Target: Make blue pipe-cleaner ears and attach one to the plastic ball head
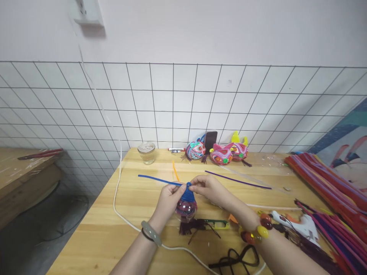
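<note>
A dark tassel (185,228) lies on the table (94,236); just beyond, left hand (168,199) and right hand (211,188) pinch the blue strip (159,179) atop a clear bulb (185,209) between them; near the wall (160,103), a marker (176,149) bears print too small for me to read.

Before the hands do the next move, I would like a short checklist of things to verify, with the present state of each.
1. Left hand gripping the blue top of the clear ball: ok.
2. Right hand at the same top: ok.
3. Blue strip not touching the orange strip: cannot tell.
4. White cable out of the way: not ok, passes under the left wrist.
5. Glue gun apart from the ball: ok.
</note>
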### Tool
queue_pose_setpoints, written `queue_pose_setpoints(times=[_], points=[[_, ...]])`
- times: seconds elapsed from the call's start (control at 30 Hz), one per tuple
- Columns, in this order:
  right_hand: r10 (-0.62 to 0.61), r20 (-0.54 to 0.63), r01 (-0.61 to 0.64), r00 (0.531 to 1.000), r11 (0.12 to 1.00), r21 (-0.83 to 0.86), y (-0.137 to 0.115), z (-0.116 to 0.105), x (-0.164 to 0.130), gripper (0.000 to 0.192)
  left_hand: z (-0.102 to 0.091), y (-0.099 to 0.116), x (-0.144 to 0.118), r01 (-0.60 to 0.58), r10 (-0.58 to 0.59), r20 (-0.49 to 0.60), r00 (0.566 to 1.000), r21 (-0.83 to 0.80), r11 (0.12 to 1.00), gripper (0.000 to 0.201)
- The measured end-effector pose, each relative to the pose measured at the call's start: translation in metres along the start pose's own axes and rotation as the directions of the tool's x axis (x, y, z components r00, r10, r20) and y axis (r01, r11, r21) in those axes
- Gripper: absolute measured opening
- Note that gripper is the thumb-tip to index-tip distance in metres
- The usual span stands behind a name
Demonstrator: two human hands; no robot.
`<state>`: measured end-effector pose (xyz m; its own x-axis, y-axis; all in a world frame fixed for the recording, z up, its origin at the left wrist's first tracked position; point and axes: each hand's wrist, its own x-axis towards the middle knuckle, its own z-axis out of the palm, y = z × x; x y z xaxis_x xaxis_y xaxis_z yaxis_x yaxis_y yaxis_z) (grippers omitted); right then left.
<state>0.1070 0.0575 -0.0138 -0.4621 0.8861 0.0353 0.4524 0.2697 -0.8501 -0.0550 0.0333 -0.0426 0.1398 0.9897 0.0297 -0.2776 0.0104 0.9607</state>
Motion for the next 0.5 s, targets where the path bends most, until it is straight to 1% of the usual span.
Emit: queue_pose_setpoints(times=[0.27,0.5], points=[[-0.043,-0.041,0.043,0.998,0.999,0.003,-0.004,0.0049,-0.0031,0.011,0.0003,0.001,0.0012,0.037,-0.042,-0.041,0.998,-0.111,0.993,0.023],[-0.044,-0.053,0.046,0.998,0.998,0.036,-0.0035,0.0094,-0.0035,0.014,-0.0001,0.001,0.0009,0.059,-0.068,-0.055,0.996,-0.142,0.988,0.024]])
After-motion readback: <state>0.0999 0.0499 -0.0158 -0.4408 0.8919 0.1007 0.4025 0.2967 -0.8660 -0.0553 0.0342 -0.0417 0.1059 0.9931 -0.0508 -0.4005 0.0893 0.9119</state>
